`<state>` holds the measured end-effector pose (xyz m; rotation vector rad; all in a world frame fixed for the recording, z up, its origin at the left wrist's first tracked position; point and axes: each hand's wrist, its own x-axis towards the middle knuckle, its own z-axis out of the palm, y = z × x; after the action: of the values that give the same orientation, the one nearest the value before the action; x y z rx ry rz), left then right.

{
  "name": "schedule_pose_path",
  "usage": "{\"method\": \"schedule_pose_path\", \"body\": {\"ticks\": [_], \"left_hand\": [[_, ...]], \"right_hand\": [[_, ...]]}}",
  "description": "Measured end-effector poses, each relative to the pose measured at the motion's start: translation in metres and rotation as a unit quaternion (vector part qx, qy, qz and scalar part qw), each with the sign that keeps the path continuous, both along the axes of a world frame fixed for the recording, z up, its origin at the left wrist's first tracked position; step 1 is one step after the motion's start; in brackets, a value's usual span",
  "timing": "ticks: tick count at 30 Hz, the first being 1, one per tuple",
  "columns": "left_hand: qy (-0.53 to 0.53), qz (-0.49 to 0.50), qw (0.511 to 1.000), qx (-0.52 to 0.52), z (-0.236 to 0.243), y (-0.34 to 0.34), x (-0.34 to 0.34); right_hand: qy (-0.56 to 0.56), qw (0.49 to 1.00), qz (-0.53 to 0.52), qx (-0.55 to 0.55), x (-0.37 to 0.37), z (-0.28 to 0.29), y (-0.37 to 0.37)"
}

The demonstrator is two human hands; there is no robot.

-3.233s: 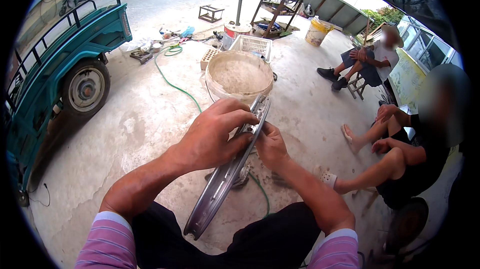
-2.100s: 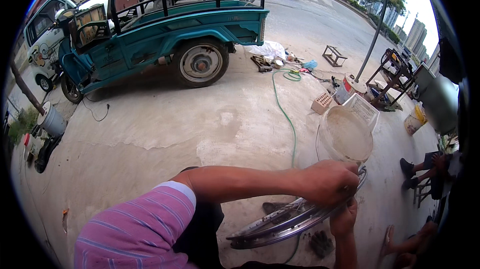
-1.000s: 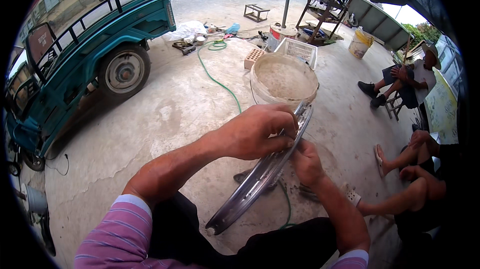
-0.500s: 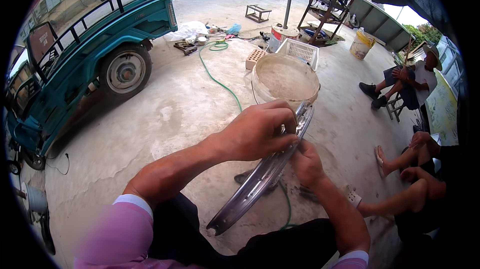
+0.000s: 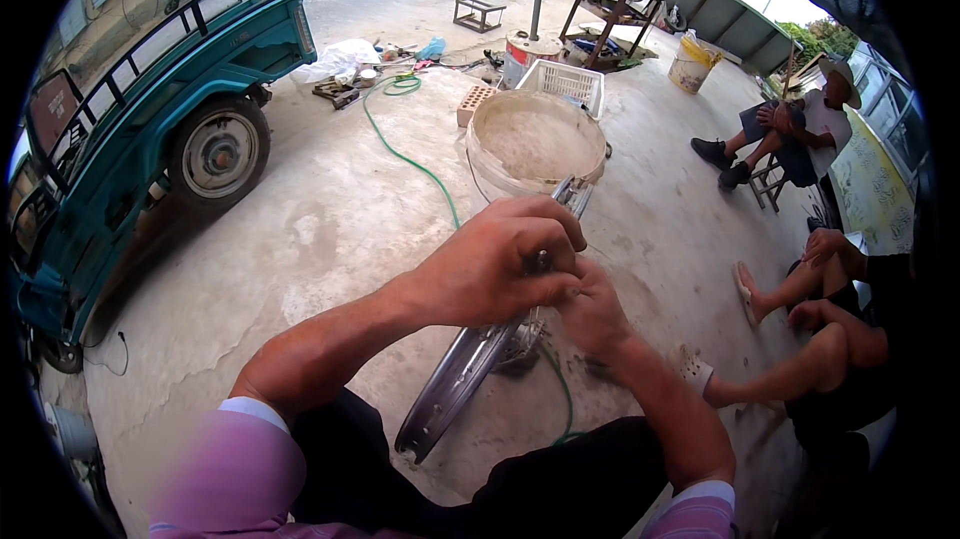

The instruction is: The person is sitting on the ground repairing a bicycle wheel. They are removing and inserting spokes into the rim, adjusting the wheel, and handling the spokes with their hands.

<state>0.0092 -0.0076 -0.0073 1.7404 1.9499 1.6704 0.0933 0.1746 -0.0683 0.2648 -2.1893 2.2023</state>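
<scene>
Silver rim, lying seven-to-one o'clock, is overlapped by the left hand, fingers curled round a metal stub; what the right hand grips cannot be told.

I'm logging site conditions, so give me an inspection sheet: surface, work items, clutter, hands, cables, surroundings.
Surface: pale floor, stained, cracked at left.
Work items: metal rim, tilted, its far end by the bucket.
Clutter: brick and crate beyond the bucket.
Hands: left hand pinches a small metal piece; right hand meets it, grip hidden.
Cables: dark cord at left; green hose across the floor.
Surroundings: teal cart left; two seated people right.
</scene>
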Motion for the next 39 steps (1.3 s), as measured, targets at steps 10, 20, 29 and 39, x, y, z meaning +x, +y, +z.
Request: {"method": "schedule_pose_path", "body": {"ticks": [10, 20, 29, 39], "left_hand": [[-0.013, -0.006, 1.000, -0.004, -0.001, -0.003, -0.004], [0.048, 0.014, 0.999, -0.008, -0.007, -0.002, -0.006], [0.094, 0.028, 0.995, -0.008, -0.009, -0.002, -0.004], [0.050, 0.051, 0.997, 0.027, -0.011, -0.001, -0.008]], "right_hand": [[-0.138, 0.974, 0.067, -0.166, 0.013, 0.049, 0.018], [-0.172, 0.964, 0.087, -0.184, 0.003, 0.031, 0.037], [-0.241, 0.870, -0.051, 0.427, -0.005, -0.071, 0.110], [-0.308, 0.779, -0.056, 0.544, 0.001, -0.128, 0.143]]}}
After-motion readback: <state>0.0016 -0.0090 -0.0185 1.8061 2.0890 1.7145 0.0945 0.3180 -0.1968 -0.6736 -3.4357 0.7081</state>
